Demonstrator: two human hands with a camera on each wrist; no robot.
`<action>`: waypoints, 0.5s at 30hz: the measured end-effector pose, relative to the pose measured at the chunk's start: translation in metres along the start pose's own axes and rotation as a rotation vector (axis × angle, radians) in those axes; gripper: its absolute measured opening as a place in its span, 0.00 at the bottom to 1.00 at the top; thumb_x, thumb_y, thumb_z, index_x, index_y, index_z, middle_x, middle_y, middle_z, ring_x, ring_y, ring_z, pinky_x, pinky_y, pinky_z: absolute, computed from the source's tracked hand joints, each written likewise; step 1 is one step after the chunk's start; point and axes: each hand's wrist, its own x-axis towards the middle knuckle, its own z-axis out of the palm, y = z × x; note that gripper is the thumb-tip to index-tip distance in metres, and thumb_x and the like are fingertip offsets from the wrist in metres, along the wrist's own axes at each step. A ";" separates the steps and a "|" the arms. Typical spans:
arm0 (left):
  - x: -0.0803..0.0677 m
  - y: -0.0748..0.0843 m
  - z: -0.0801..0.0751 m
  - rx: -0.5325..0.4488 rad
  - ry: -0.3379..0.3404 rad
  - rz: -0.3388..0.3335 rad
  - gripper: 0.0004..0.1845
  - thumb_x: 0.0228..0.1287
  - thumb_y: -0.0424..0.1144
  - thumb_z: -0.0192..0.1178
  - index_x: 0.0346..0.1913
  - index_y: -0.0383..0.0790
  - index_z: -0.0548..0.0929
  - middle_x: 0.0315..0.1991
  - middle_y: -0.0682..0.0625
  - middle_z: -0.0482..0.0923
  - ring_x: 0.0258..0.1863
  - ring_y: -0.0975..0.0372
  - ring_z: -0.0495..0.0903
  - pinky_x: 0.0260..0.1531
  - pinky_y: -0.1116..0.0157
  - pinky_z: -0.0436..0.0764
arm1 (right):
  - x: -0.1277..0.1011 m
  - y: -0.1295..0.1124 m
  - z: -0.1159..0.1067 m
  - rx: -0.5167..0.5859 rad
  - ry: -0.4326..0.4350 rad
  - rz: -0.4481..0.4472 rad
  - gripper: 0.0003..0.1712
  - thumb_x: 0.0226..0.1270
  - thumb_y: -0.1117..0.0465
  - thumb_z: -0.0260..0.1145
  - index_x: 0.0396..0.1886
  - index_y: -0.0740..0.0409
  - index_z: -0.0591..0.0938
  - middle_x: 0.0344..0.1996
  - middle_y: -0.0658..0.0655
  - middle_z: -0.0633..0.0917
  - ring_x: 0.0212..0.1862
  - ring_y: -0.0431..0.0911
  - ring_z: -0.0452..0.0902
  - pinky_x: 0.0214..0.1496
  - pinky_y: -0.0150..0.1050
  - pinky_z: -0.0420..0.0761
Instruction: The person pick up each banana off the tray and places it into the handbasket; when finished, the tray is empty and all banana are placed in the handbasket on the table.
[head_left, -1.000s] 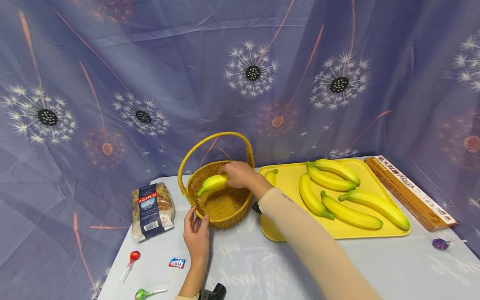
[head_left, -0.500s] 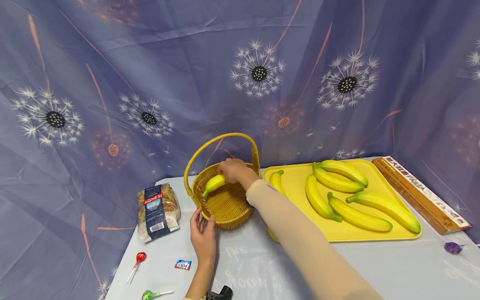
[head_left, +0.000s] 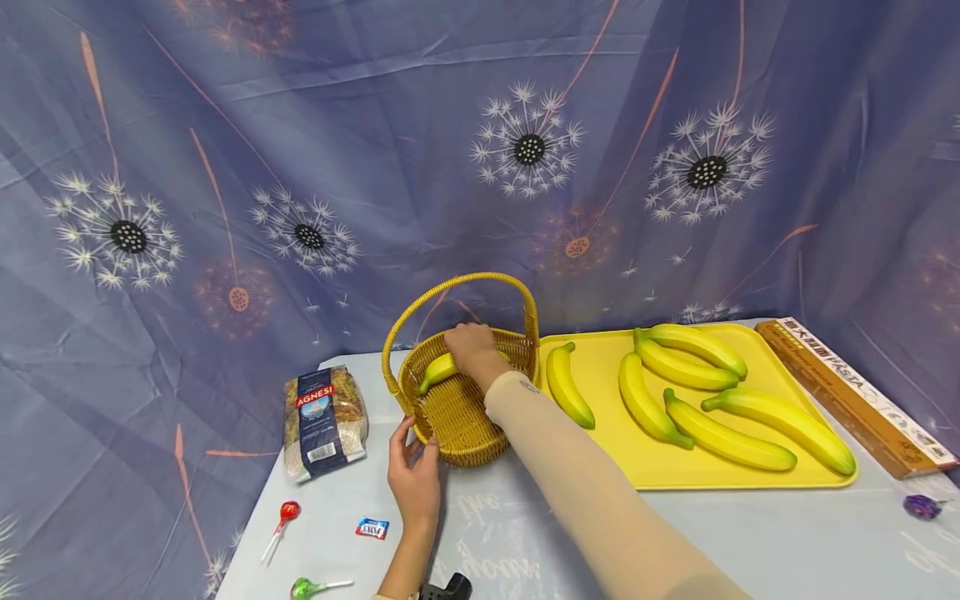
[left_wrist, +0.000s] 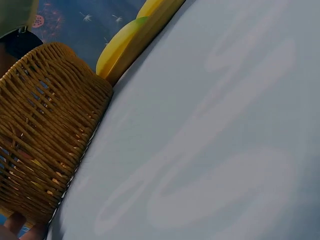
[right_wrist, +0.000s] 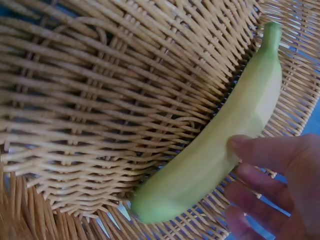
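A woven yellow basket [head_left: 468, 442] with a hoop handle stands on the pale table [head_left: 750, 533]. My right hand [head_left: 468, 350] reaches inside it and holds a small yellow-green banana [head_left: 437, 369], thumb above and fingers below. In the right wrist view the banana [right_wrist: 215, 155] lies against the basket's inner wall [right_wrist: 100, 100] with my fingertips [right_wrist: 250, 150] on it. My left hand [head_left: 416, 483] rests against the basket's near left side, fingers relaxed. The left wrist view shows the basket's outer wall [left_wrist: 40, 130] and a fingertip [left_wrist: 20, 227] at its foot.
A yellow tray [head_left: 675, 479] right of the basket holds several bananas [head_left: 568, 385]. A pasta bag [head_left: 325, 411] lies left of the basket, a long pasta box [head_left: 855, 392] right of the tray. Lollipops [head_left: 288, 510] and a small candy [head_left: 372, 527] lie near the front edge.
My right hand has lowered the banana deeper into the basket, toward its far wall. The left hand has stayed at the basket's side.
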 end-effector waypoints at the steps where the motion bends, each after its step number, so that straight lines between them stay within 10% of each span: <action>1: -0.001 0.000 0.001 0.007 -0.003 0.000 0.22 0.61 0.27 0.60 0.60 0.33 0.75 0.63 0.41 0.69 0.50 0.40 0.76 0.40 0.75 0.77 | -0.001 0.002 0.001 -0.004 0.003 0.005 0.08 0.68 0.59 0.64 0.44 0.44 0.81 0.41 0.49 0.81 0.43 0.48 0.78 0.44 0.46 0.77; 9: -0.001 -0.014 0.002 -0.016 -0.019 0.004 0.23 0.63 0.29 0.60 0.62 0.34 0.74 0.63 0.44 0.68 0.51 0.43 0.75 0.38 0.75 0.78 | -0.013 0.010 -0.005 0.147 -0.039 -0.009 0.07 0.69 0.60 0.60 0.29 0.49 0.76 0.25 0.49 0.72 0.28 0.44 0.67 0.35 0.42 0.68; 15: 0.003 -0.028 -0.002 -0.001 -0.009 0.003 0.23 0.64 0.31 0.61 0.62 0.40 0.75 0.64 0.49 0.68 0.53 0.48 0.75 0.39 0.74 0.78 | -0.036 0.026 -0.019 0.289 -0.086 -0.096 0.19 0.68 0.59 0.63 0.58 0.45 0.80 0.47 0.47 0.79 0.49 0.45 0.74 0.48 0.44 0.74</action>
